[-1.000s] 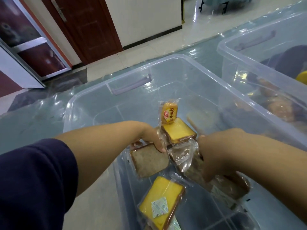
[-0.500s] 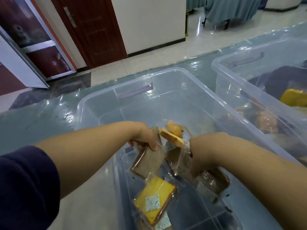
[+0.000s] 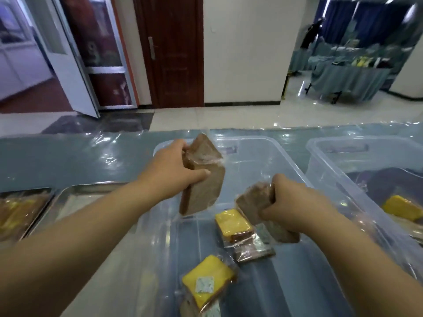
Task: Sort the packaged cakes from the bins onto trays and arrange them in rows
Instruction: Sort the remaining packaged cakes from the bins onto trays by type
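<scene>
My left hand (image 3: 170, 167) grips a brown packaged cake (image 3: 203, 177), held upright above the clear plastic bin (image 3: 290, 163). My right hand (image 3: 295, 202) grips another brown packaged cake (image 3: 254, 202) over the bin's middle. On the bin's floor lie a yellow packaged cake (image 3: 232, 221) and a second yellow one (image 3: 207, 276) nearer me. A steel tray (image 3: 75, 193) sits to the left of the bin, and a further tray (image 3: 20, 209) at the far left holds wrapped yellow and brown cakes.
A second clear bin (image 3: 320, 156) stands at the right with a yellow cake (image 3: 401, 207) inside. The table (image 3: 68, 156) is covered in shiny plastic film. Beyond it are tiled floor, a dark red door and a draped table at the back right.
Both hands have lifted out of the bin, each with a brown cake. The view has tilted up, and the trays at the left have come into sight.
</scene>
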